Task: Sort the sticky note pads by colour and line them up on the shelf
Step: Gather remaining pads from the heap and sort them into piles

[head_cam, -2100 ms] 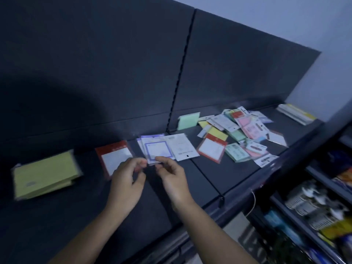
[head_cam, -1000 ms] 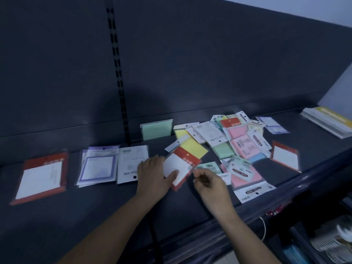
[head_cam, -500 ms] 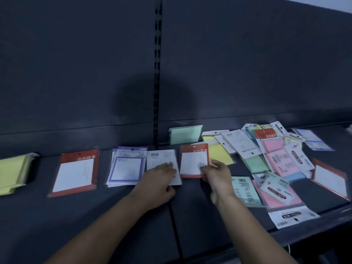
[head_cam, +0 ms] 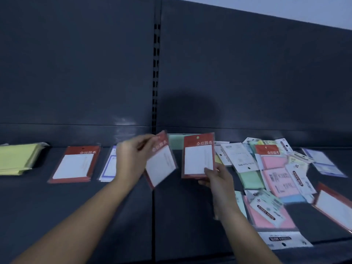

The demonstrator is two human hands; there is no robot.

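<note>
The left hand [head_cam: 131, 161] pinches a tilted red pad [head_cam: 162, 168] by its top, up off the shelf [head_cam: 114, 216]. The right hand [head_cam: 219, 180] grips a second red pad [head_cam: 198, 159] by its bottom corner, standing straight, just beside the first. A third red pad [head_cam: 74, 165] lies flat at the left, between yellow pads [head_cam: 15, 159] and a purple pad [head_cam: 109, 166]. A mixed pile [head_cam: 276, 172] lies at the right.
</note>
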